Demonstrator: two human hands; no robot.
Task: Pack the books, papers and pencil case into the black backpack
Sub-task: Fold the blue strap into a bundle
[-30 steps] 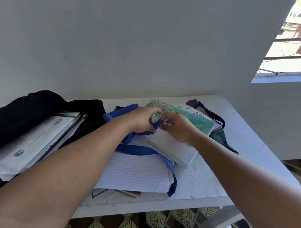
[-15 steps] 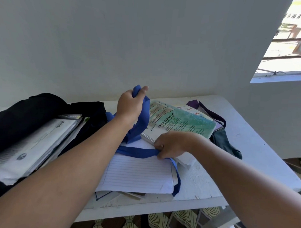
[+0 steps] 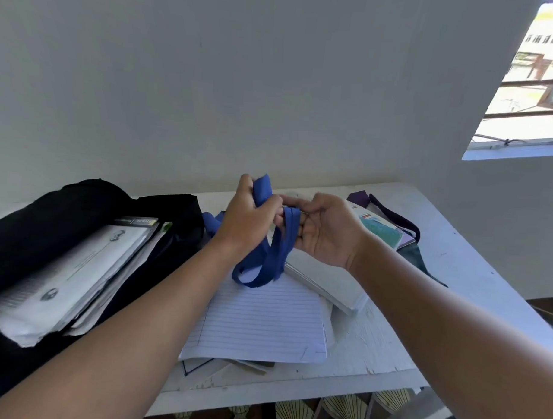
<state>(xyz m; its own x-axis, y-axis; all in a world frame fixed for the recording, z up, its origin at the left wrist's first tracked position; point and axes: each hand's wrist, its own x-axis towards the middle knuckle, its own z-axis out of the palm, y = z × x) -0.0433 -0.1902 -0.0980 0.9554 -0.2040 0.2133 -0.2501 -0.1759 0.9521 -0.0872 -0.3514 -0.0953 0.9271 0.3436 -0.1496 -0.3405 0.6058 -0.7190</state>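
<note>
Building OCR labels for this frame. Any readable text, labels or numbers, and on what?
No text is legible in this frame.
Top paper in the black backpack: printed lines and logos, too blurred.
Dark label strip above that paper: light lettering, too blurred.
Green book behind the right hand: small red-and-white label, too small.
Lined sheet: ruled lines only.

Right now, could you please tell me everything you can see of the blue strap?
The blue strap is a flat band that looks like woven fabric, limp and looped. The left hand grips its bunched upper end above the table; the right hand holds a length of it at the fingers. Its lower loop hangs onto the lined paper.
</note>
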